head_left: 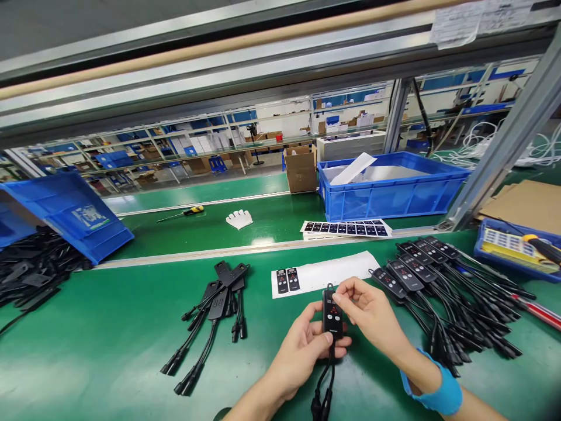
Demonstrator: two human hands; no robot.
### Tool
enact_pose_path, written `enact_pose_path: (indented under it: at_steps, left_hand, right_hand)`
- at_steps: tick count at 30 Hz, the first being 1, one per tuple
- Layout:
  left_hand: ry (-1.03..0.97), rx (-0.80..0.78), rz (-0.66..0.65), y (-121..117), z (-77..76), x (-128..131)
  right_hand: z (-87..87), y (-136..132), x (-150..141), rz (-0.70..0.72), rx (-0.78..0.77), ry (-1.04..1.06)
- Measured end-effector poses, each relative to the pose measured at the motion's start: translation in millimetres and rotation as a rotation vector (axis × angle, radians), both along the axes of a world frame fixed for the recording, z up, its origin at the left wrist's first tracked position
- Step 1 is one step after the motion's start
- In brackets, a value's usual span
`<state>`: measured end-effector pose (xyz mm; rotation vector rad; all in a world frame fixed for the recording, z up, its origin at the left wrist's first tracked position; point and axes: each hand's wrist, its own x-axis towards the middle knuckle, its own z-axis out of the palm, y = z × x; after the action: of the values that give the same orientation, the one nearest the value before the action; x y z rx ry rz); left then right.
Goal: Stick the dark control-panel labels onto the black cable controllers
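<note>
We find a white strip (354, 169) in the blue bin (390, 200). The left hand (302, 346) clasps the black controller (333, 320) above the desk (118, 339); the right hand (372, 313) thumbs its face; whether it pinches, we cannot tell.

Bright, fairly even light falls from above, leaving pale glare patches on the green table (109, 345) and soft shadows. The lower right corner darkens. The black controller (333, 313) looks reasonably sharp; the far shelves (312, 105) are soft, and print on the paper notes (460, 26) smears. Wide-angle stretching tilts the metal beam (219, 76).
</note>
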<state>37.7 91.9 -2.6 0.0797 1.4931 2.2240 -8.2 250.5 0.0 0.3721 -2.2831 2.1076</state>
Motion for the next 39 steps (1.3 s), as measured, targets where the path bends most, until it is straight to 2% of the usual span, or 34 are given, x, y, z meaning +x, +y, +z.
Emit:
enact_pose_path:
  at_steps: [9,16,22,27,30,35,39]
  left_hand:
    - [0.027,-0.043,-0.005,3,3.2,0]
    - [0.050,-0.051,-0.017,2,0.3,0]
    - [0.021,-0.014,-0.026,2,0.6,-1]
    - [-0.059,0.068,0.046,3,-1.8,-5]
    - [-0.040,0.090,0.104,3,-2.1,-8]
    - [-0.008,0.097,0.138,2,-1.8,-10]
    - [0.032,0.013,0.174,4,-6.3,-9]
  right_hand:
    - [2.0,-1,0,-0.036,0.026,0.002]
    - [-4.4,-1,-1,-0.063,0.035,-0.001]
    - [-9.6,1,-4,-0.097,0.137,0.039]
    - [-19.4,-6,-4,0.054,0.147,-0.005]
    - [-24.7,-12,2,0.166,0.138,-0.026]
    - [-24.5,-14,7,0.355,-0.008,-0.184]
    - [-22.8,-11,4,0.338,0.046,-0.116]
